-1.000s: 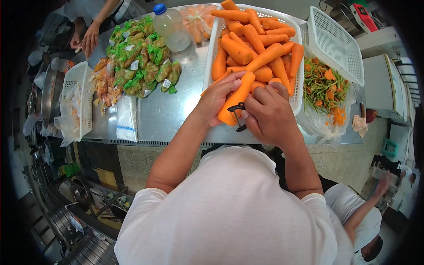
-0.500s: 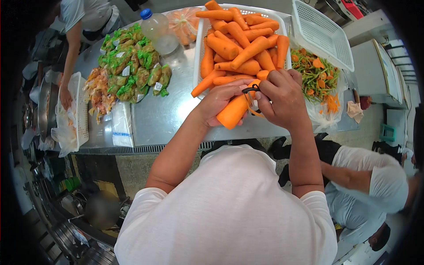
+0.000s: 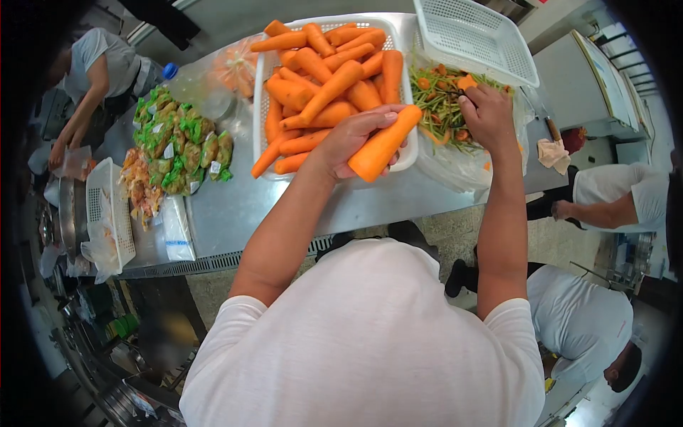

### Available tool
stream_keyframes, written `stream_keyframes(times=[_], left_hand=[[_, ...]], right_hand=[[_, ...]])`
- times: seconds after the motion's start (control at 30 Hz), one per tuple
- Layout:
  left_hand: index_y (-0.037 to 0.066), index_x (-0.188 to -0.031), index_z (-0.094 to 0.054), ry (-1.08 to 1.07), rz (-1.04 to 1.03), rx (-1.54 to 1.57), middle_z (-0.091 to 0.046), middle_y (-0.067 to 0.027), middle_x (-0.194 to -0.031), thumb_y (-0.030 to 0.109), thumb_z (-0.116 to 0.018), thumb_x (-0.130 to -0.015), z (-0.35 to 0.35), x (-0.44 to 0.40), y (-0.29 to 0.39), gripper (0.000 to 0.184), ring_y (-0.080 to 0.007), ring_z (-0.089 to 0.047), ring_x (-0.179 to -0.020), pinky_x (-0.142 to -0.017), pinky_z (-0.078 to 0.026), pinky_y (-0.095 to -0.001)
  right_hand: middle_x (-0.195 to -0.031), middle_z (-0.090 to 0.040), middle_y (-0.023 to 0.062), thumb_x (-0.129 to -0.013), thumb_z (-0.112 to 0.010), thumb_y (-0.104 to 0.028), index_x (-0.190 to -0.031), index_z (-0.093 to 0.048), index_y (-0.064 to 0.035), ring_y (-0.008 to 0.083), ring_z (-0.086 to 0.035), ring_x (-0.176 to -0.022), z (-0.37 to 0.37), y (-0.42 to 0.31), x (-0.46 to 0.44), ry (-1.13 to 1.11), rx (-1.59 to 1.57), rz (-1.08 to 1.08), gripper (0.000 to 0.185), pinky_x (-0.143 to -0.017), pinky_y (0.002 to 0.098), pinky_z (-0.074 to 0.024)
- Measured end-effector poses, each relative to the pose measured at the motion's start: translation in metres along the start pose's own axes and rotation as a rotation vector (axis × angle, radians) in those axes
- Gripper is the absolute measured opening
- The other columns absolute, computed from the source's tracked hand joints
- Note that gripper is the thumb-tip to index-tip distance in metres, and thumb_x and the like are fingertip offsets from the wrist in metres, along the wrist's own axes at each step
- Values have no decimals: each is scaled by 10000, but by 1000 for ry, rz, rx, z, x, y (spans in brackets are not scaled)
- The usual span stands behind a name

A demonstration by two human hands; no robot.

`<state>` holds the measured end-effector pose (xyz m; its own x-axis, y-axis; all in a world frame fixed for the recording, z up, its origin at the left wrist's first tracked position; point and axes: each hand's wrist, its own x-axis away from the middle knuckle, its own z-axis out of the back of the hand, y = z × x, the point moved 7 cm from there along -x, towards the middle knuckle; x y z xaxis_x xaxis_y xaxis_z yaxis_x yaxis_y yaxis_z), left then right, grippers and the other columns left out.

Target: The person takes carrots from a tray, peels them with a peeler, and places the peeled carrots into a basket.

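Note:
My left hand is closed around a thick peeled carrot, held tilted in front of a white basket. Over the scraps on the right, my right hand is closed on a black peeler, mostly covered by the fingers. Beside the peeler shows an orange piece of carrot. Under it lies a pile of green trimmings and carrot bits on a clear plastic bag. Many whole carrots fill the white basket left of my right hand.
An upturned-edged white crate stands behind the scraps. Green-topped bags, a blue-capped jug and plastic sheets lie left on the steel table. A knife and cloth lie right. Co-workers stand on both sides.
My right hand has moved from the carrot to the scraps on the right, taking the peeler along. The left hand still holds the carrot, now turned wide end toward me. The view has shifted.

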<state>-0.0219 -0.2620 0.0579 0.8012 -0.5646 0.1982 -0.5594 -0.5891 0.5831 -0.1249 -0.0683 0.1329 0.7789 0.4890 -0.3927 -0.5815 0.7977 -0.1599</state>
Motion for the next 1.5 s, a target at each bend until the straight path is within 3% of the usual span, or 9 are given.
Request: stream_keyframes(times=[0.17, 0.3, 0.5, 0.67, 0.93, 1.0, 1.07, 1.23, 1.5], left_hand=[[128, -1471, -346, 124, -83, -88, -582, -85, -949, 279, -644, -960, -19, -58, -17, 609, -208, -669, -710, -563, -594, -357], [139, -1493, -310, 213, -61, -19, -591, -109, -978, 257, -593, -986, -34, -118, -51, 592, -243, -681, -702, -575, -609, -394], [240, -1547, -235, 362, -58, 58, -580, -127, -1063, 255, -495, -1036, -46, -177, -101, 574, -253, -670, -701, -619, -609, -406], [234, -1563, -214, 607, -48, -72, -553, -108, -1022, 177, -501, -1024, -30, -202, -102, 613, -245, -645, -715, -640, -604, -412], [136, -1550, -242, 522, -512, -80, -506, -124, -1226, 193, -568, -980, -40, -290, 42, 659, -262, -598, -1010, -783, -568, -401], [119, -1527, -304, 487, -596, -129, -492, -114, -1238, 233, -589, -982, -50, -288, 63, 626, -272, -563, -1087, -891, -537, -383], [100, -1512, -367, 759, -457, -624, -504, -105, -1275, 270, -600, -979, -32, -270, 68, 607, -248, -545, -1118, -950, -490, -354], [31, -1307, -605, 733, -525, -1086, -657, -149, -1161, 282, -619, -940, -27, -181, 33, 445, -266, -649, -1046, -896, -513, -393], [39, -1210, -637, 1106, -587, -1923, -635, -180, -1179, 254, -689, -892, 12, -35, 64, 387, -344, -604, -1125, -956, -497, -459]], right_hand=[[-860, -648, 127, -935, -566, -297, -1046, -656, -55, 346, -639, -819, -26, 109, 17, -213, 129, -228, 281, -790, 453, -463], [-857, -619, 106, -999, -528, -295, -1551, -324, -111, 243, -630, -820, 34, 161, -1, 170, -436, -374, 616, -812, 356, -497], [-1085, -624, 34, -1053, -483, -261, -1477, -392, 26, 116, -562, -990, 107, 250, -27, 800, -1023, -177, 520, -934, 280, -444], [-821, -600, -22, -1056, -448, -322, -1106, -723, 15, 46, -451, -670, -10, 242, 26, 197, -1157, -321, 438, -600, 240, -377], [-819, -507, -34, -1046, -466, -338, -1380, -572, -67, 45, -420, -605, -92, 262, 27, 79, -1249, -604, 443, -543, 205, -351], [-1049, -606, 17, -1048, -462, -317, -1401, -541, -21, 71, -529, -757, -90, 269, -2, 103, -1241, -491, 467, -650, 257, -449], [-1139, -647, 47, -1041, -471, -313, -1421, -527, -27, 96, -590, -834, -90, 272, -24, 56, -1203, -548, 479, -707, 287, -491], [-1106, -683, 92, -972, -554, -418, -1402, -555, -61, 145, -656, -833, -124, 282, -33, -363, -726, -758, 559, -706, 298, -506], [-1138, -699, 151, -957, -545, -391, -1308, -605, -61, 264, -662, -1037, -158, 316, -48, -279, -651, -563, 486, -917, 369, -483]])
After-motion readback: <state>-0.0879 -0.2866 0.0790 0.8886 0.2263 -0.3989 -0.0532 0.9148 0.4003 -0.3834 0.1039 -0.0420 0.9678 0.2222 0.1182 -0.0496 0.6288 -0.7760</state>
